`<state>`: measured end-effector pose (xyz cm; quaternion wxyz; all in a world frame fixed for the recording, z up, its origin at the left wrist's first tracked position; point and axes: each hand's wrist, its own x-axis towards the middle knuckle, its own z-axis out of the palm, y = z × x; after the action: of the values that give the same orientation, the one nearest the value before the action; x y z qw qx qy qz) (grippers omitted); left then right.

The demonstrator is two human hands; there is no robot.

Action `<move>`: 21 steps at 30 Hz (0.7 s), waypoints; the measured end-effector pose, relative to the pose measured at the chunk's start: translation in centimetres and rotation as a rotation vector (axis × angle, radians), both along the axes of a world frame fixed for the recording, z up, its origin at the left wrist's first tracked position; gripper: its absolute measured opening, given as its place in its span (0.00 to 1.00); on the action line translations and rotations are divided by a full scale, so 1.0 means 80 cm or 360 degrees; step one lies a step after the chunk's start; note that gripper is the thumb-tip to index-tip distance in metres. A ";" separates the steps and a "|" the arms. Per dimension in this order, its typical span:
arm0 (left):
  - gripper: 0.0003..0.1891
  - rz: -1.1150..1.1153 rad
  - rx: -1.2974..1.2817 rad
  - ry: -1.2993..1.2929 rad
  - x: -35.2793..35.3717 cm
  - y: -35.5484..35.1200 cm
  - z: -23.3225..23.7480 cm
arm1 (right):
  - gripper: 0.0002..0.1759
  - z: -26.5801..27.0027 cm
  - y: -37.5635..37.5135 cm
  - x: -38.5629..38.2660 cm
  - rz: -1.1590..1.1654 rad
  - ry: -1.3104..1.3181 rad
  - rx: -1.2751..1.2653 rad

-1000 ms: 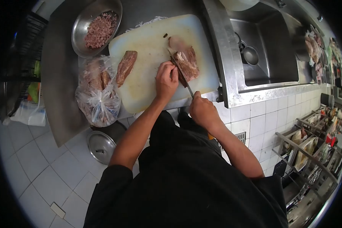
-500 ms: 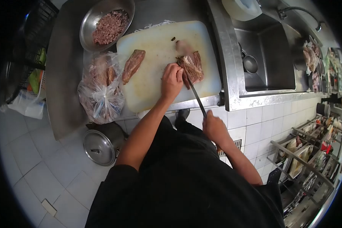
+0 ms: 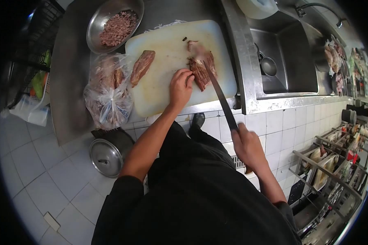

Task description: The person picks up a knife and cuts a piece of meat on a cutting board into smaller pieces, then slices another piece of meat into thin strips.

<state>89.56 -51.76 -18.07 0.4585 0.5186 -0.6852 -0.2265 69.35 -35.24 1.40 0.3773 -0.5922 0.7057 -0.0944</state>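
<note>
With my right hand wrapped round its handle, a long knife points away from me, its blade tip over sliced meat. The meat lies on the right part of a pale cutting board, cut into dark strips. Curled fingers of my left hand rest against the left edge of these strips. A whole slab of meat lies apart on the board's left side. Close to the far edge of the strips, a lighter piece is blurred.
Left of the board stand a metal bowl of minced meat and a clear plastic bag of meat. A steel sink with a ladle is at right. A lidded pot stands on the floor below the counter.
My right hand has moved down and right, and the knife now lies across the meat with its blade more fully showing. My left hand has shifted slightly left and down.
</note>
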 end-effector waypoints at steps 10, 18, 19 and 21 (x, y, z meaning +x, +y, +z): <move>0.09 -0.0012 -0.0016 0.0018 0.001 -0.003 0.002 | 0.12 -0.106 -0.127 0.054 0.0074 -0.0037 -0.0420; 0.09 -0.0004 -0.0041 0.0003 -0.001 -0.003 0.004 | 0.15 -0.116 -0.150 0.058 0.0155 0.0041 -0.0305; 0.08 -0.0002 -0.0022 0.0000 -0.001 -0.002 0.005 | 0.14 -0.110 -0.147 0.058 0.0155 0.0059 -0.0282; 0.08 0.0004 0.0015 -0.0008 -0.001 -0.001 0.010 | 0.13 -0.104 -0.136 0.056 0.0183 0.0111 -0.0225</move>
<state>89.44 -51.87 -17.30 0.4546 0.5221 -0.6847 -0.2280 73.80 -46.12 -6.94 0.3145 -0.6598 0.6748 -0.1016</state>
